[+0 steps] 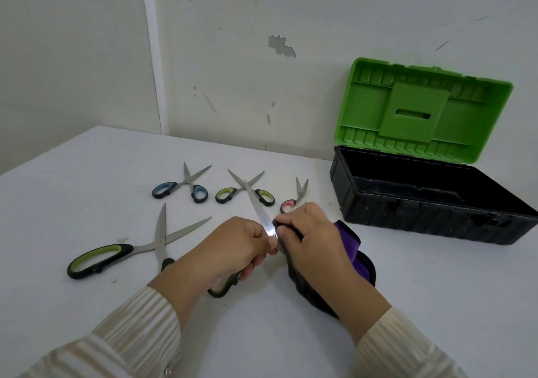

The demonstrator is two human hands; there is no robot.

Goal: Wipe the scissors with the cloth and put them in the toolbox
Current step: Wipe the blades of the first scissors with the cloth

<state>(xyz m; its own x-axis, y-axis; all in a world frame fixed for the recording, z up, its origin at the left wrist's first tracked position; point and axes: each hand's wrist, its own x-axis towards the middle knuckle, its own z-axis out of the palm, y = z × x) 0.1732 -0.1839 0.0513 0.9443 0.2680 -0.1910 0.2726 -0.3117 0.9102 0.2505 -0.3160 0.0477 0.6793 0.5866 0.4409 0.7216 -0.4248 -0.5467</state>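
My left hand [233, 249] grips a pair of scissors [257, 208] near the pivot, its closed steel blades pointing up and away and a dark green-trimmed handle showing below my palm. My right hand [314, 240] holds a black and purple cloth [361, 258], pinching it against the base of the blades. The toolbox [431, 202] stands at the right with its black body open and its green lid [422, 109] tilted back against the wall.
On the white table [87, 188] lie other scissors: a large green-handled pair [125, 249] at the left, a blue-handled pair [186, 186], a small green-handled pair [247, 192] and a pink-handled pair [294, 200] partly behind my right hand. A wall runs close behind.
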